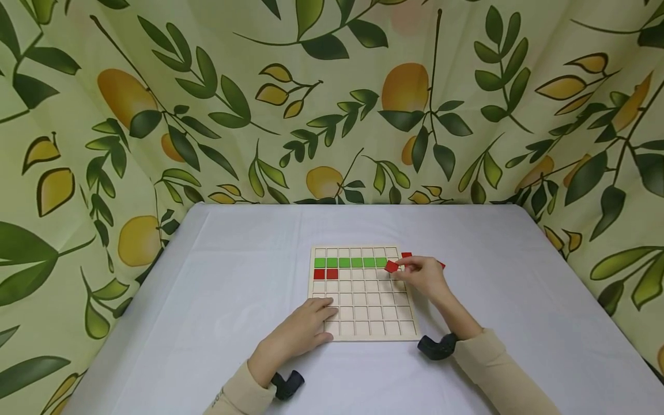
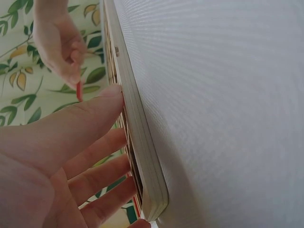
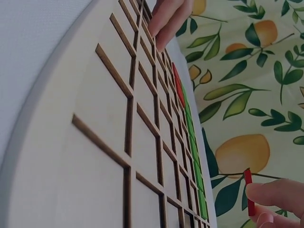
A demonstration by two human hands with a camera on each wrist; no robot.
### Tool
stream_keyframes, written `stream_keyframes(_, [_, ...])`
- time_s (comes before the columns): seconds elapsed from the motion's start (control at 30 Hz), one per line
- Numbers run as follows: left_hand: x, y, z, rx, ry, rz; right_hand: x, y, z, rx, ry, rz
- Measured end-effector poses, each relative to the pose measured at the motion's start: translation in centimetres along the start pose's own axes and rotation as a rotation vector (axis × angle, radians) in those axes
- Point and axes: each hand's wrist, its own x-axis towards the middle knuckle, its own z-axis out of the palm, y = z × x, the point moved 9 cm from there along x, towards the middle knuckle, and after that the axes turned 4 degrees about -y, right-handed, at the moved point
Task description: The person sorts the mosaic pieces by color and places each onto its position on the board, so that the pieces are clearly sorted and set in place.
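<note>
A wooden grid board (image 1: pixel 373 300) lies flat on the table. Green square tiles (image 1: pixel 344 263) fill most of its second row, and two red tiles (image 1: pixel 325 274) sit at the left end of the row below. My right hand (image 1: pixel 422 278) pinches a red square tile (image 1: pixel 391 266) by its edge above the board's upper right part; the right wrist view shows this red tile (image 3: pixel 249 192) between thumb and finger. On the board's lower left my left hand (image 1: pixel 303 325) rests with fingers extended. Its thumb (image 2: pixel 102 107) touches the board's edge in the left wrist view.
Just beyond the board's right edge lie more red tiles (image 1: pixel 407 255), partly hidden by the right hand. White cloth covers the table (image 1: pixel 238 259). A curtain with a fruit and leaf print (image 1: pixel 332 115) hangs behind it. Black curved wrist pieces (image 1: pixel 437 347) sit at both wrists.
</note>
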Motion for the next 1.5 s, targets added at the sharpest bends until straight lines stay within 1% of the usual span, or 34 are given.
stream_keyframes(0.2, [0.0, 0.0, 0.0, -0.007, -0.004, -0.003, 0.1, -0.5, 1.0, 0.002, -0.021, -0.025])
stream_keyframes(0.5, [0.0, 0.0, 0.1, 0.009, -0.010, -0.006, 0.2, -1.5, 2.2, 0.031, -0.057, -0.083])
stream_keyframes(0.77, [0.1, -0.2, 0.2, 0.004, -0.015, -0.014, 0.4, -1.8, 3.1, 0.033, -0.067, -0.083])
stream_keyframes(0.87, [0.1, -0.2, 0.2, 0.003, -0.017, -0.015, 0.5, -2.0, 3.5, 0.027, -0.077, -0.107])
stream_keyframes(1.13, [0.1, -0.1, 0.2, 0.008, -0.015, -0.010, 0.6, -2.7, 4.3, 0.051, -0.109, -0.159])
stream_keyframes(1.33, [0.1, -0.2, 0.3, 0.008, -0.021, -0.011, 0.7, -2.8, 4.9, 0.040, -0.120, -0.154])
stream_keyframes(1.5, [0.1, -0.1, 0.2, 0.006, -0.019, -0.009, 0.9, -2.8, 5.4, 0.054, -0.129, -0.138])
